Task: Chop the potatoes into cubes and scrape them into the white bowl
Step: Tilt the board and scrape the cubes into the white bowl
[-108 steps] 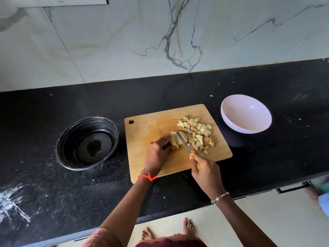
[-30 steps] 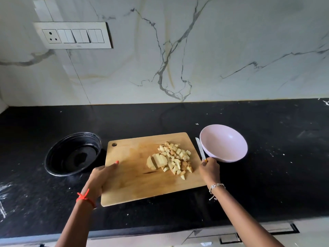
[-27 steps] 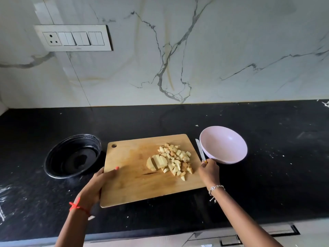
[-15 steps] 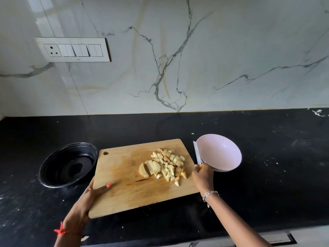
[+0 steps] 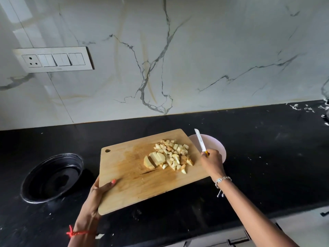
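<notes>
The left hand (image 5: 96, 196) has its grip pinching the near left corner of the wooden cutting board (image 5: 135, 177), thumb on top, with the board's right side covering part of the white bowl (image 5: 216, 146) on the black worktop (image 5: 267, 157). Potato cubes (image 5: 170, 155) and a few uncut slices lie on the board's right half. The right hand (image 5: 211, 162) has its grip closed around the knife (image 5: 200, 140), blade pointing up over the bowl.

Left hand (image 5: 92, 202): bare forearm, no sleeve in view; red thread (image 5: 75, 233) knotted at the wrist, loose ends sticking out; thumbnail (image 5: 113, 181) painted coral-pink.

Right hand (image 5: 212, 162): bare forearm, no sleeve in view; silver chain bracelet (image 5: 222, 180) at the wrist with one round charm and a short dangling tail.
</notes>
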